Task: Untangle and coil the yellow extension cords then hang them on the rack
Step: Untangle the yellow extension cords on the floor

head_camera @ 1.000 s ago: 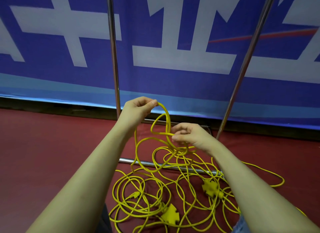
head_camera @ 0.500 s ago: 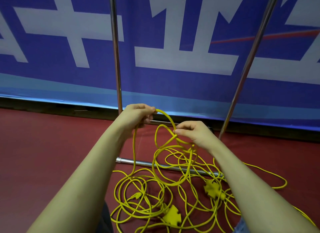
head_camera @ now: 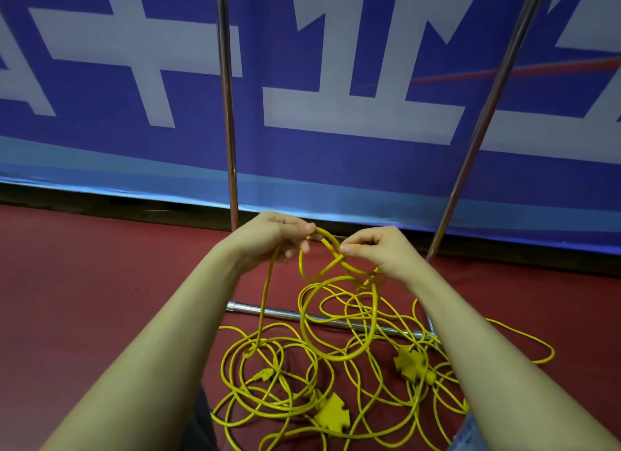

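Both hands have come closer together since a second ago, and a bigger loop now hangs below the right one. Left hand (head_camera: 272, 237) has fingers curled, pinching the thin yellow rubber-sheathed extension cords (head_camera: 336, 336) at the top of an arch; right hand (head_camera: 379, 252) pinches the same strand where it crosses itself just beside. Most of the cord is heaped in loose tangled loops on the dark red carpeted floor (head_camera: 84, 282), draped over the chrome tube rack (head_camera: 232, 182) base bar. Judging by the drape it's light, limp, slightly springy and not slippery. Flat yellow cross-shaped socket blocks (head_camera: 331, 415) are the snag points, so best to grip bare cord near a crossing and feed loops hand to hand.
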{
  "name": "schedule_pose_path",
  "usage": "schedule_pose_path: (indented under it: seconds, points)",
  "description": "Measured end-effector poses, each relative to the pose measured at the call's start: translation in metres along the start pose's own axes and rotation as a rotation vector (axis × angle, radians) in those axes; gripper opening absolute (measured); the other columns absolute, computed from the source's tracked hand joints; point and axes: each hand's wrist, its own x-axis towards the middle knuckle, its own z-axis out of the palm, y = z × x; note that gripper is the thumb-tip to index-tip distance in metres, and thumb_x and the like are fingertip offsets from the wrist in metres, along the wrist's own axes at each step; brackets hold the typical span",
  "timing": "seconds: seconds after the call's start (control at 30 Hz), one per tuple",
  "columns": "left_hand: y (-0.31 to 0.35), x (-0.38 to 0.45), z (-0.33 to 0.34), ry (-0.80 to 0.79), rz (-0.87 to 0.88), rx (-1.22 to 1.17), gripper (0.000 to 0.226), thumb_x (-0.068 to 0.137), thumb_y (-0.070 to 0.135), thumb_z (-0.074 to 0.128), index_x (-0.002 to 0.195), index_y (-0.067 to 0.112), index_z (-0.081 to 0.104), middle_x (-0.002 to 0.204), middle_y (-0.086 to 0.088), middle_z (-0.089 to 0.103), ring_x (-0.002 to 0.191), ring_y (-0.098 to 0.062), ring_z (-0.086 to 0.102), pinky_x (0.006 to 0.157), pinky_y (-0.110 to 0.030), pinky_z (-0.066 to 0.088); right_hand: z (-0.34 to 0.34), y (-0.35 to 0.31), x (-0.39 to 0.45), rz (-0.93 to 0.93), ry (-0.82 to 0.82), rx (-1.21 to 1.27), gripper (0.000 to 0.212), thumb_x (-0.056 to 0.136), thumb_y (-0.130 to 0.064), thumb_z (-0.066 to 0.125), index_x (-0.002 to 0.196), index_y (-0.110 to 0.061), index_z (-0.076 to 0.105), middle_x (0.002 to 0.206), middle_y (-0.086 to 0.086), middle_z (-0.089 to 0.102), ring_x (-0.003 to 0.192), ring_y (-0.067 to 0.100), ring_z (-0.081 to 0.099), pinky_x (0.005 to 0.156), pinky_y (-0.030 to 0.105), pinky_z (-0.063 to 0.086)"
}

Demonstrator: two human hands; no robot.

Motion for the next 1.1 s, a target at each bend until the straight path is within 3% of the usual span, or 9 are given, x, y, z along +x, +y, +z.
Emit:
schedule_pose_path:
  seconds: [0.17,0.4,0.5,0.57,0.7,0.8,0.9,1.0,1.1]
  points:
    - [-0.004,0.009,-0.006,0.173,-0.105,-0.293,0.022,0.096,0.02,0.051,0.09,0.007,0.067,0.052,0.01,0.055,0.041,-0.001,0.042,0.04,-0.013,0.029,-0.011,0.005,-0.002,0.008,0.073,0.046,0.008,0.079,-0.013,0.074,0.071,-0.016,0.072,0.065,-0.005,0.067,0.063,0.003,0.058,0.065,0.018,0.044]
    - [-0.003,0.011,-0.007,0.207,0.043,-0.464,0.023,0.099,0.023,0.046,0.093,0.011,0.065,0.056,0.011,0.051,0.047,-0.001,0.044,0.045,-0.014,0.031,-0.016,0.028,-0.003,0.086,0.087,-0.167,0.017,0.074,-0.005,0.076,0.074,-0.017,0.064,0.067,0.0,0.057,0.062,0.012,0.049,0.063,0.022,0.042]
    - [0.001,0.011,-0.003,0.164,0.087,-0.459,0.023,0.099,0.024,0.045,0.096,0.012,0.065,0.057,0.011,0.051,0.05,-0.002,0.045,0.05,-0.017,0.033,-0.013,0.037,0.001,0.021,0.161,-0.347,0.042,0.067,-0.007,0.08,0.096,-0.028,0.058,0.087,-0.009,0.05,0.088,0.017,0.049,0.088,0.04,0.042]
    - [0.002,0.011,-0.001,0.154,0.108,-0.417,0.023,0.099,0.024,0.044,0.096,0.012,0.064,0.059,0.01,0.052,0.053,-0.003,0.045,0.054,-0.019,0.031,-0.008,0.036,0.002,-0.04,0.191,-0.398,0.06,0.067,-0.012,0.081,0.12,-0.022,0.054,0.106,-0.009,0.043,0.104,0.016,0.04,0.095,0.035,0.033]
    - [0.001,0.013,0.0,0.169,0.125,-0.398,0.024,0.1,0.024,0.044,0.095,0.013,0.065,0.06,0.01,0.053,0.053,-0.003,0.046,0.056,-0.021,0.03,-0.002,0.022,0.001,-0.184,0.441,-0.225,0.041,0.067,-0.015,0.067,0.104,-0.021,0.05,0.105,-0.008,0.042,0.099,0.013,0.039,0.088,0.031,0.031]
    - [0.001,0.014,-0.003,0.182,0.134,-0.435,0.025,0.1,0.025,0.043,0.097,0.013,0.064,0.06,0.011,0.053,0.053,-0.002,0.046,0.055,-0.02,0.03,-0.003,0.012,0.004,-0.119,0.311,-0.063,0.035,0.068,-0.019,0.047,0.096,-0.039,0.053,0.107,-0.022,0.047,0.109,0.012,0.041,0.099,0.031,0.028]
    - [0.0,0.015,-0.001,0.163,0.136,-0.404,0.025,0.1,0.026,0.043,0.095,0.014,0.065,0.06,0.01,0.054,0.054,-0.003,0.046,0.055,-0.02,0.031,0.003,0.006,0.005,-0.134,0.148,-0.031,0.024,0.088,-0.031,0.054,0.11,-0.039,0.056,0.121,-0.017,0.055,0.121,0.004,0.045,0.106,0.026,0.027]
    - [-0.001,0.015,0.005,0.127,0.133,-0.378,0.025,0.099,0.025,0.044,0.093,0.013,0.065,0.062,0.009,0.056,0.056,-0.004,0.047,0.057,-0.021,0.032,0.013,0.002,0.005,-0.1,-0.028,0.18,0.019,0.094,-0.009,0.053,0.112,-0.014,0.059,0.107,0.005,0.066,0.094,-0.007,0.061,0.091,0.013,0.042]
    - [0.0,0.016,0.006,0.148,0.135,-0.43,0.025,0.1,0.027,0.043,0.093,0.015,0.064,0.061,0.011,0.054,0.053,-0.002,0.046,0.057,-0.021,0.032,0.019,0.0,0.004,-0.068,-0.089,0.233,0.012,0.095,-0.005,0.05,0.092,-0.007,0.063,0.075,0.005,0.064,0.068,0.004,0.063,0.074,0.013,0.047]
